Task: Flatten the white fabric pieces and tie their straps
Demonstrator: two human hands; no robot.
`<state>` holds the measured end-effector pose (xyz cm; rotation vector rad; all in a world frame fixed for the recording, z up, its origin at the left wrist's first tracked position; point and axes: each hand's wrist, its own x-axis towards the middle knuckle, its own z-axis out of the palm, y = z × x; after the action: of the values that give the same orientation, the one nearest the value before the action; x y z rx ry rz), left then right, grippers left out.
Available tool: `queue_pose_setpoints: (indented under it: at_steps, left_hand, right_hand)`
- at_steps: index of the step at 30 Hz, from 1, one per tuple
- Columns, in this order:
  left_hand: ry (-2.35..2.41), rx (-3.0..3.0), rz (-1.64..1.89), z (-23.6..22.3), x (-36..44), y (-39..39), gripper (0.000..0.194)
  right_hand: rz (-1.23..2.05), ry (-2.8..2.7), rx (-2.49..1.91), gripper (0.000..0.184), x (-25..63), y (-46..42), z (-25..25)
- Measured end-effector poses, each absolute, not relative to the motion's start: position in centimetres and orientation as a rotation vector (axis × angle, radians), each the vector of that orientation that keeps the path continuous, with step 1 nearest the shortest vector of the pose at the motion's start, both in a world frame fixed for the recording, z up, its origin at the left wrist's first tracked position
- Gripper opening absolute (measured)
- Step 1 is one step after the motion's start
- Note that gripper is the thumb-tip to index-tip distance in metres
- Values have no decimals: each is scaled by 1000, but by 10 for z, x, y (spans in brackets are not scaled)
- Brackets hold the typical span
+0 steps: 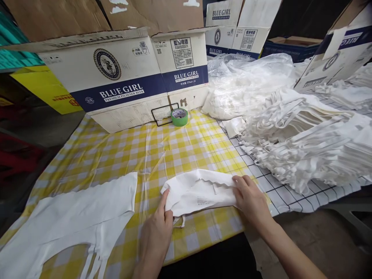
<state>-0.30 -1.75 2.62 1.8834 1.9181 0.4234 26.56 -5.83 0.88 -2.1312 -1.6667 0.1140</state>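
A folded white fabric bag (200,192) with small grey print lies on the yellow checked tablecloth (162,155) near the table's front edge. My left hand (157,232) pinches its left end, thumb up against the fabric, with a thin strap hanging below. My right hand (250,197) presses on its right end with fingers laid flat. To the left, flat white bags (72,221) lie spread, straps pointing toward me.
A large heap of white bags with straps (305,143) fills the right side, with a clear plastic bag (247,73) behind it. Blue Girl cardboard boxes (124,81) stand along the back. A green tape roll (179,117) and a black wire stand (162,114) sit by the box.
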Motion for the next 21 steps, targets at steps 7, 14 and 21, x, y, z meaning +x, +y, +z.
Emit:
queue_pose_setpoints:
  at_steps: [7, 14, 21]
  left_hand:
    - [1872, 1924, 487, 21, -9, -6, 37]
    - [1282, 816, 868, 27, -23, 10, 24]
    - [938, 196, 1083, 31, -31, 13, 10]
  right_hand:
    - [640, -1181, -1863, 17, 280, -61, 17]
    - [1348, -269, -1212, 14, 298, -61, 19]
    - [1531, -3, -995, 16, 301, -59, 23]
